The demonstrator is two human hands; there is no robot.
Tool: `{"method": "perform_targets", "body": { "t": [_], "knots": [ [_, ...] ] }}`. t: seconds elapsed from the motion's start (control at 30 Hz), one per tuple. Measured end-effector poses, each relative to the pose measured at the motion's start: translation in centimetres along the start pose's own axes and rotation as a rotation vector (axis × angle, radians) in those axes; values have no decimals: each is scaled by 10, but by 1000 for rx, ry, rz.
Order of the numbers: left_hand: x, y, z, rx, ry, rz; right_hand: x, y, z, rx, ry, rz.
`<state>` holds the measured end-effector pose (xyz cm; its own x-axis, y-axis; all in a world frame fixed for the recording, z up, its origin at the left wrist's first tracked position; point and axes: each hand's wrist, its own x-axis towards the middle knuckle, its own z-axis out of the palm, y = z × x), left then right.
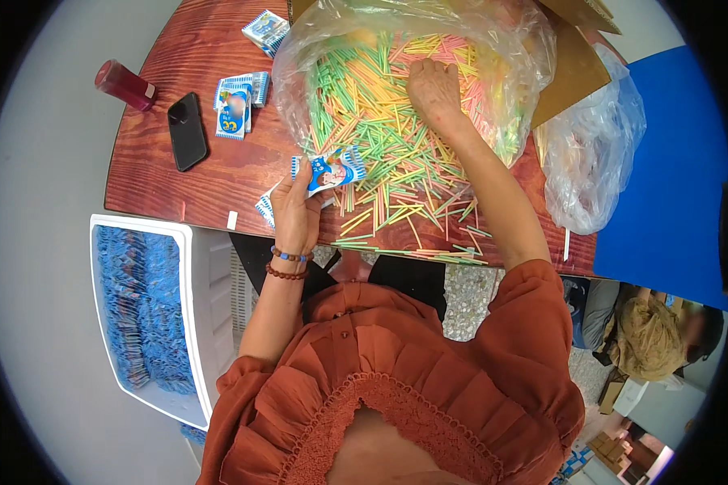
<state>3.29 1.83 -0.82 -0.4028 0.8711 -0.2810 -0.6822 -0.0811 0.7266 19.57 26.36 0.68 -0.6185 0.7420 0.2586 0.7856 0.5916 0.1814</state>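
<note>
My left hand (298,202) is closed on a small blue-and-white packet (337,169) near the table's front edge, thumb on top. Another blue-and-white packet (264,206) lies partly hidden beneath that hand. Thin sticks (372,121) in green, yellow, orange and pink fill a big clear plastic bag (295,89) and spill from its mouth onto the table. Deep among them is my right hand (435,93), back upward and fingers curled down; the fingertips and whatever they hold are hidden.
On the red wooden table (154,190) lie a phone (188,132), a red bottle (125,85) and more packets (234,107). A cardboard box (570,81) stands behind the bag. At the left, a white foam box (198,307) holds many packets. Another plastic bag (594,162) hangs at right.
</note>
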Motion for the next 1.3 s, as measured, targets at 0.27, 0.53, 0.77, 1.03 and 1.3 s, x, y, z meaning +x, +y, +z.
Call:
{"method": "perform_targets", "body": {
  "t": [0.27, 0.53, 0.77, 1.03, 1.3],
  "knots": [
    [4, 2, 4, -38, -9, -5, 2, 20, -14, 626, -69, 258],
    [19, -7, 19, -160, -65, -50, -13, 32, -2, 1941, 79, 466],
    [23, -15, 27, -198, 17, -70, -37, -19, -25, 2521, 92, 376],
    [24, -12, 21, -205, 12, -36, -40, -44, -32, 2126, 177, 342],
    [19, -10, 10, -153, 8, 1, -13, -4, -22, 382, -114, 156]
  ]
}}
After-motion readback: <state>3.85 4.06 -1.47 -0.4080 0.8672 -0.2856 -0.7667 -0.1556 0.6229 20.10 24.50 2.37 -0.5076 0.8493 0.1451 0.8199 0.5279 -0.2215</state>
